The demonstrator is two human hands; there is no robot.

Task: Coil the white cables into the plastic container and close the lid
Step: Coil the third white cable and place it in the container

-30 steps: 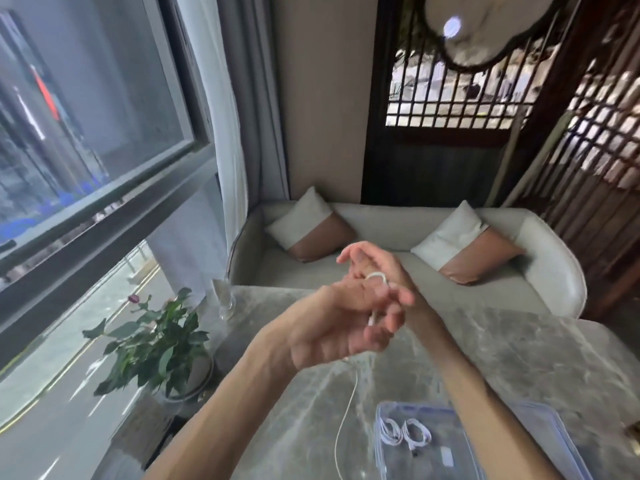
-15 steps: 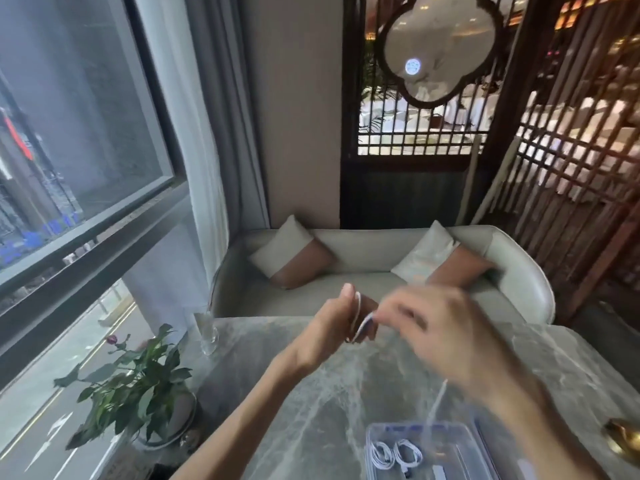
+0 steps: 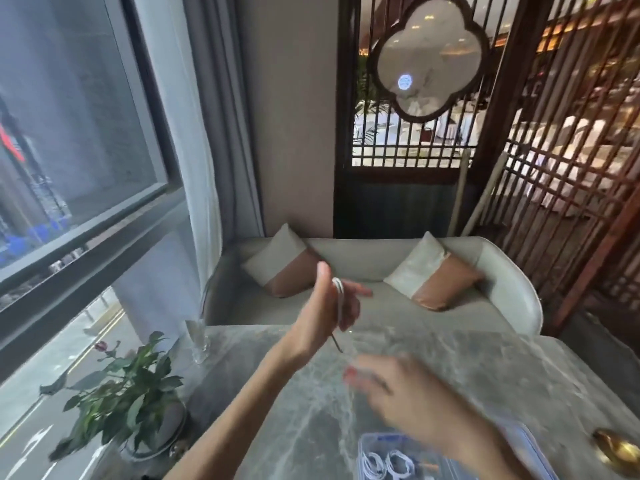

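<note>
Marble table, sofa behind; left grip holds white cable; right grip blurred, unclear.

Grey sofa w/ cushions, big window left, wood lattice screen right.
</note>
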